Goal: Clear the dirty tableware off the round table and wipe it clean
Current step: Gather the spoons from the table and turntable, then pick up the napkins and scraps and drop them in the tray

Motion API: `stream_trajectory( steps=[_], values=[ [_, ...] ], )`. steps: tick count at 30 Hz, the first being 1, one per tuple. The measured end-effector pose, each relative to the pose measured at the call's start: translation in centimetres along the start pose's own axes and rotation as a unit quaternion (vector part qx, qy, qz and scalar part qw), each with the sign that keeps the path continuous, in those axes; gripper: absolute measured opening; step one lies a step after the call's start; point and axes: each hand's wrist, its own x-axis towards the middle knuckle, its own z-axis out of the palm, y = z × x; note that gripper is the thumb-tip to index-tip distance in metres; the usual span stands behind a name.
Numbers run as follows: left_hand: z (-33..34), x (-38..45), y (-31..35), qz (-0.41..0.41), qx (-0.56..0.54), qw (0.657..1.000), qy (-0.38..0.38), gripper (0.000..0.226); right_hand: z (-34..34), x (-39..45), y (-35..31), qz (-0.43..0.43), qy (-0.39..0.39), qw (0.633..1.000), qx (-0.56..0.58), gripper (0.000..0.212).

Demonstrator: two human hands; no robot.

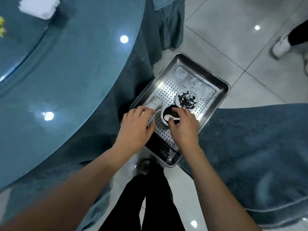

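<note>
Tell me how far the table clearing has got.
Done: the stretch of round table in view is bare of dishes; a sauce-smeared plate and paper cups lie in the metal tray. In hand: the right hand is at a bowl with a white spoon in the tray, the left hand by the cups. Left: wiping; no cloth shows. White napkins remain at the far edge.

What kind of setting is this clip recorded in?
Probably a restaurant or banquet dining room. A large round table with a glass top and teal skirted cloth stands on glossy floor tiles, and beside it a perforated steel tray holds a dirty bowl, a stained saucer and stacked paper cups.
</note>
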Motion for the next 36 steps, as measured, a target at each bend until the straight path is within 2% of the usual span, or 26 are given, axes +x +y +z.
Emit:
stream_trajectory(
  steps=[9, 15, 21, 27, 32, 36],
  values=[
    [-9.6, -4.2, -0.3, -0.082, 0.013, 0.992, 0.098, 0.033, -5.8, -0.3, -9.8, -0.136, -0.018, 0.990, 0.006, 0.036],
    [-13.8, -6.1, -2.8, -0.164, -0.005, 0.973, 0.162, 0.030, -5.4, 1.2, -16.7, -0.220, -0.050, 0.974, 0.012, 0.037],
    [-16.5, -8.0, -7.8, -0.233, -0.040, 0.949, 0.210, 0.030, -3.0, 2.5, -24.2, -0.295, -0.087, 0.951, -0.029, 0.037],
    [-18.9, -8.4, -14.5, -0.280, -0.066, 0.932, 0.222, 0.046, 1.4, 3.9, -30.8, -0.324, -0.117, 0.937, -0.051, 0.035],
    [-20.4, -8.4, -20.4, -0.309, -0.067, 0.926, 0.207, 0.027, 5.3, 5.1, -35.5, -0.326, -0.136, 0.933, -0.073, 0.035],
    [-21.5, -8.1, -24.0, -0.310, -0.069, 0.930, 0.185, 0.029, 7.5, 5.7, -38.4, -0.323, -0.148, 0.931, -0.083, 0.034]
  ],
)
